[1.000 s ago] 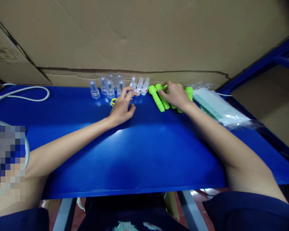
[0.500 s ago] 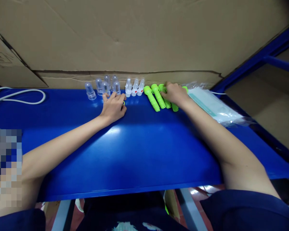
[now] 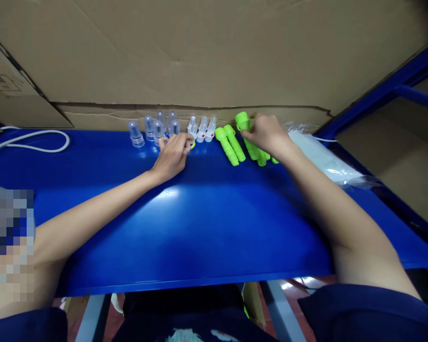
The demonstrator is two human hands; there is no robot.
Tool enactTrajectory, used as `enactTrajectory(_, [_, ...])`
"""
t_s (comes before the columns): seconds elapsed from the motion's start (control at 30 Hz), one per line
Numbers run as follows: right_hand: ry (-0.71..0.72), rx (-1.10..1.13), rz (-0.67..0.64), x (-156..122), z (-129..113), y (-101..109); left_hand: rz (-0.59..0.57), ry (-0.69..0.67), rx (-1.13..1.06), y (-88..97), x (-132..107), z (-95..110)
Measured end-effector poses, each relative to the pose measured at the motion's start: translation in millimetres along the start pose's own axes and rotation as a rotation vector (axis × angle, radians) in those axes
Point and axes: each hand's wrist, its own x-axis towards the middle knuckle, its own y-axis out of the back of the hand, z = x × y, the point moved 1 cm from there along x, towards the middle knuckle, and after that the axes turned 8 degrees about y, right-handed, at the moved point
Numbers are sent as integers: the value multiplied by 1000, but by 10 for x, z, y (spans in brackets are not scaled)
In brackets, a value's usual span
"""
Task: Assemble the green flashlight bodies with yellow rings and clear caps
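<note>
Brown cardboard fills the upper frame behind a glossy blue table spanning the middle, light glinting off its surface. A clear plastic bag lies at centre right. Right of centre, the right hand is closed on a green tube, its head raised; near centre, beside clear caps, the left hand pinches a small yellow ring between nearly closed fingertips.

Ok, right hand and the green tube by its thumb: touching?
Touching. The head view shows the thumb of the right hand across the green tube, below its wide end.
</note>
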Motion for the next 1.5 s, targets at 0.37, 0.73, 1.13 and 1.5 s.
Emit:
enactTrajectory(0.37, [435, 456, -57, -335, -873, -99, 168, 87, -444, -134, 144, -301])
enactTrajectory(0.73, [429, 922, -4, -350, -918, -516, 66, 44, -544, -180, 144, -298])
enactTrajectory(1.13, [308, 1034, 45, -314, -880, -627, -20, 77, -617, -187, 179, -343])
enactTrajectory(1.5, [319, 1107, -12, -358, -924, -597, -43, 52, -619, -136, 151, -284])
